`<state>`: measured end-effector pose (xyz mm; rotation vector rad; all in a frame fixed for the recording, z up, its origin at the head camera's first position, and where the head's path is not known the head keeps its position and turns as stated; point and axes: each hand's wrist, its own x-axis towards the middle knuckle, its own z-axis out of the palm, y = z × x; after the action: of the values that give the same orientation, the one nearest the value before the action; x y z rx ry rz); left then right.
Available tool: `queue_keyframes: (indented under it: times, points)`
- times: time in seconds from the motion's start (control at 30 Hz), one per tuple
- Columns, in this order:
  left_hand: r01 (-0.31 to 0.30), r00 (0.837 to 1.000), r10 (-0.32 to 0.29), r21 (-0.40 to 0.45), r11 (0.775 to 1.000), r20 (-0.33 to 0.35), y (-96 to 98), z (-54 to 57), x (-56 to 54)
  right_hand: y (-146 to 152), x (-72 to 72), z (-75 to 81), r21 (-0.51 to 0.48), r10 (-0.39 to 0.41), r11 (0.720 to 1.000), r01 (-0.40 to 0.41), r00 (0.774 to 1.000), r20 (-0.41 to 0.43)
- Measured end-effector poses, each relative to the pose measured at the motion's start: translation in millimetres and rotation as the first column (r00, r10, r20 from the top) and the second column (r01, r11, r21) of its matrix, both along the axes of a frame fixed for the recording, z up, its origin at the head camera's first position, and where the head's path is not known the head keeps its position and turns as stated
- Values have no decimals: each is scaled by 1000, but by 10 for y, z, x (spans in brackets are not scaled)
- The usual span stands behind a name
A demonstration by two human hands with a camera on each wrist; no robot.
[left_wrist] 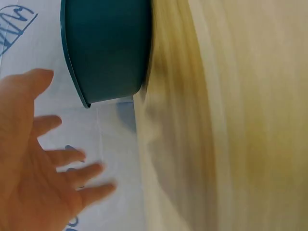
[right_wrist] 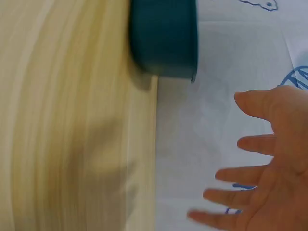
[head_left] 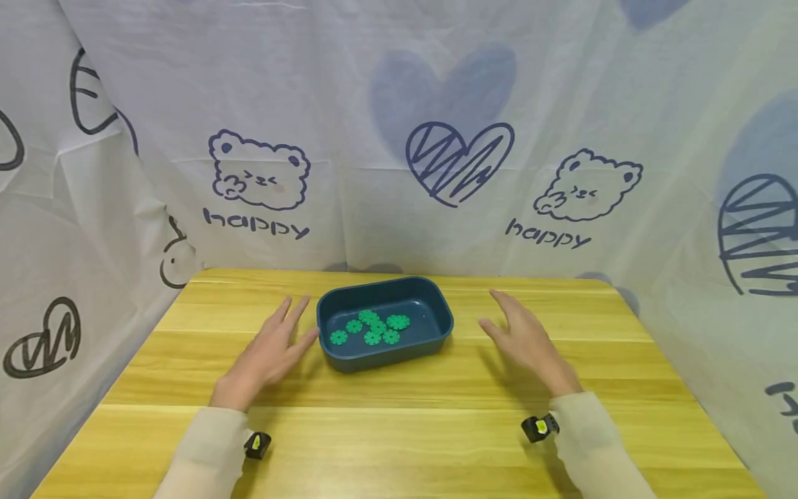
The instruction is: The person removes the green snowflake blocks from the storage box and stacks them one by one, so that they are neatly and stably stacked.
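A dark blue-green rectangular bin (head_left: 386,357) stands on the wooden table, slightly turned. Inside it lie several green flower-shaped discs (head_left: 377,327), mostly toward its left and middle. My left hand (head_left: 271,350) is at the bin's left end, fingers spread, thumb tip right by the wall in the head view. Off the bin's right end, with a gap between, my right hand (head_left: 524,339) is held with fingers extended and nothing in it. Both wrist views show spread fingers and an end of the bin, with the palms facing it.
The wooden table (head_left: 399,436) reaches back to a white cloth (head_left: 374,229) printed with bears and hearts. More of that cloth hangs at the left and right. Each wrist carries a small black device on a strap.
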<state>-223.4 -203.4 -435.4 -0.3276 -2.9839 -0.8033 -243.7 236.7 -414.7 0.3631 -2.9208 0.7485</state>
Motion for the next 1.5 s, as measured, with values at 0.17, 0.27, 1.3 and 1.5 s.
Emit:
queue_keyframes:
  times: [0.17,0.27,1.3,1.5]
  points:
    - [66,998,-67,255,965,-3,5,-84,-52,-133,-115,34,-179,34,983,-43,998,-51]
    - [63,997,-70,357,932,9,18,-110,-68,-259,-185,53,-267,61,961,-77,996,-71]
    - [-16,985,-83,560,829,150,152,-278,-179,-1162,-672,-190,-154,312,942,-298,947,79]
    - [-24,983,-88,583,812,163,164,-288,-203,-1252,-710,-189,-81,306,950,-300,950,61]
